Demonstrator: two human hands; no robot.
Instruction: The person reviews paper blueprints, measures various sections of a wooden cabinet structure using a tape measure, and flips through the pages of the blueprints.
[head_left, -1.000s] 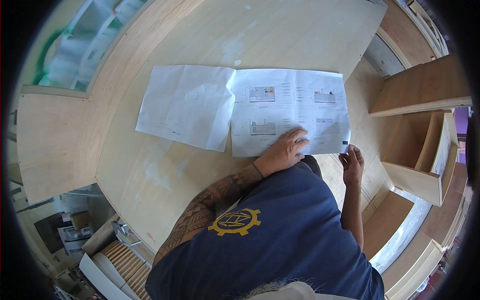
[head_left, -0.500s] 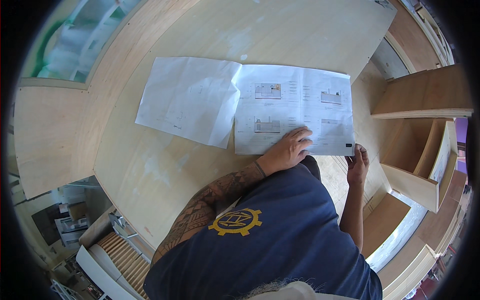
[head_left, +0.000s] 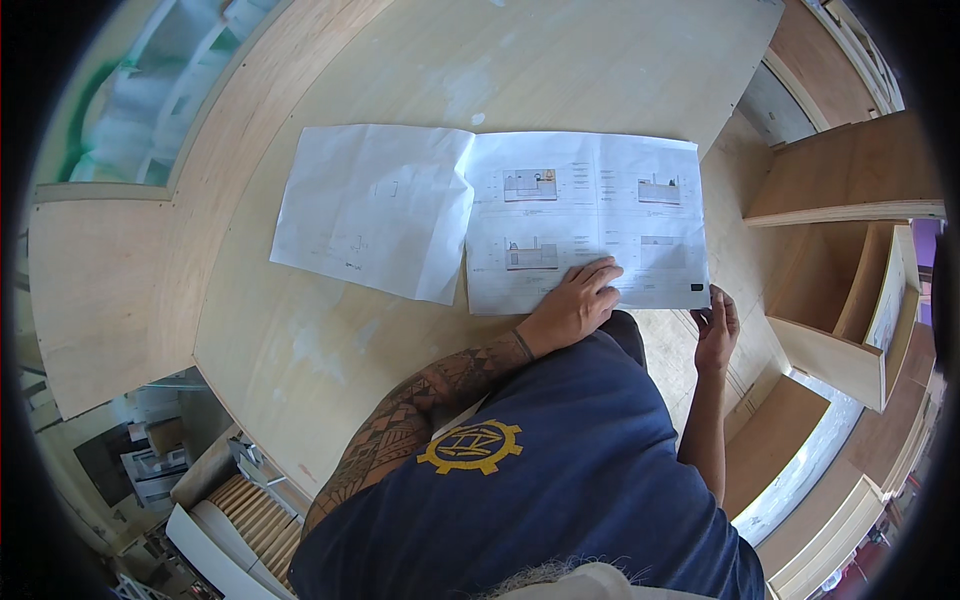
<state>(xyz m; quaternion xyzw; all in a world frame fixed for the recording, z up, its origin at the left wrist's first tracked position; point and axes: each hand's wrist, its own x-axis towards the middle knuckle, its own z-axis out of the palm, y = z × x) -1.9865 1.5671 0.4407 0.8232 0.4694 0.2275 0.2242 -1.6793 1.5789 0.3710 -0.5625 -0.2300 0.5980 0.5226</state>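
Note:
An opened set of printed drawing sheets lies on a pale plywood tabletop in front of me. Its right page carries several small diagrams with fine print, while the left page is mostly white with faint marks and a curled inner edge. Across the lower edge of the right page rests my left hand, palm down, its fingers lightly bent and holding nothing. My right hand has its thumb and fingers closed on the lower right corner of the drawing sheets, just past the table edge.
The plywood tabletop shows whitish patches. An open wooden cabinet box stands on the right, below another wooden panel. A raised wooden border runs along the left, beside a green-and-white smeared panel. Slatted wood is at lower left.
The view has tilted slightly, so the surroundings sit a little differently. Both hands keep their places on the sheets.

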